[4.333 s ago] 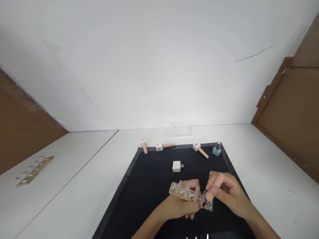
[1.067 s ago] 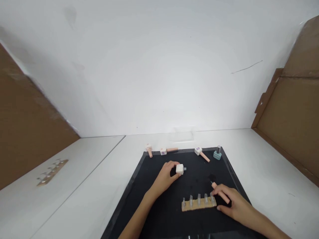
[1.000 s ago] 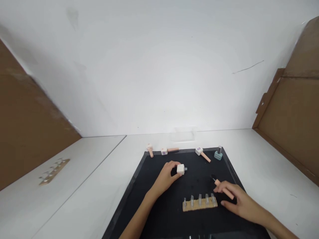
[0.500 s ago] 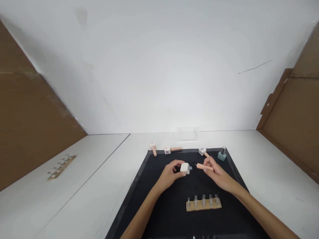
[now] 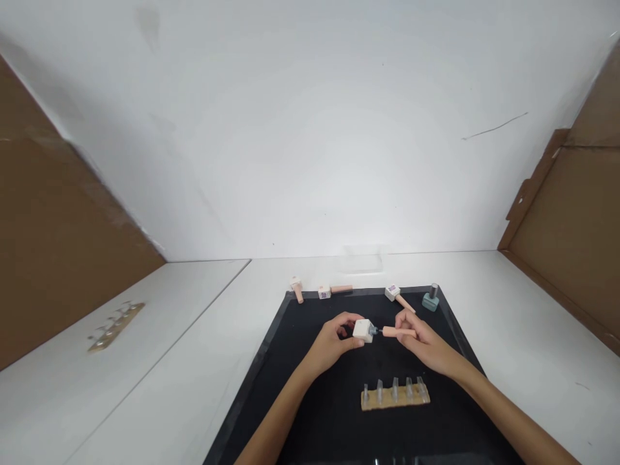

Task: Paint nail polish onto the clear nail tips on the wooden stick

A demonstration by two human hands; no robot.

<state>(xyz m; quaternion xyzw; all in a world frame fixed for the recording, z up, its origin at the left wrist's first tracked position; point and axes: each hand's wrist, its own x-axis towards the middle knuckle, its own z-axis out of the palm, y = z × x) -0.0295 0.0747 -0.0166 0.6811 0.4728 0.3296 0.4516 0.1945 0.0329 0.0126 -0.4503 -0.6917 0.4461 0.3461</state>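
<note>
My left hand point(image 5: 334, 339) grips a small white square bottle point(image 5: 362, 330), its neck pointing right. My right hand point(image 5: 422, 342) pinches a pink stick-shaped cap point(image 5: 400, 332) whose dark tip meets the bottle's neck. Both are held just above the black mat point(image 5: 300, 413). Nearer to me on the mat lies a tan strip point(image 5: 394, 396) with several clear nail tips standing on it.
Along the mat's far edge lie three white bottles with pink caps point(image 5: 296, 289) point(image 5: 334, 290) point(image 5: 398, 297) and a teal bottle point(image 5: 430, 299). A second tan strip point(image 5: 115, 318) rests on the white table at left. Brown cardboard panels stand at both sides.
The strip of nail tips left my hands and now lies on the mat. My left hand picked up the white bottle, and my right hand brought the pink cap's tip to its neck.
</note>
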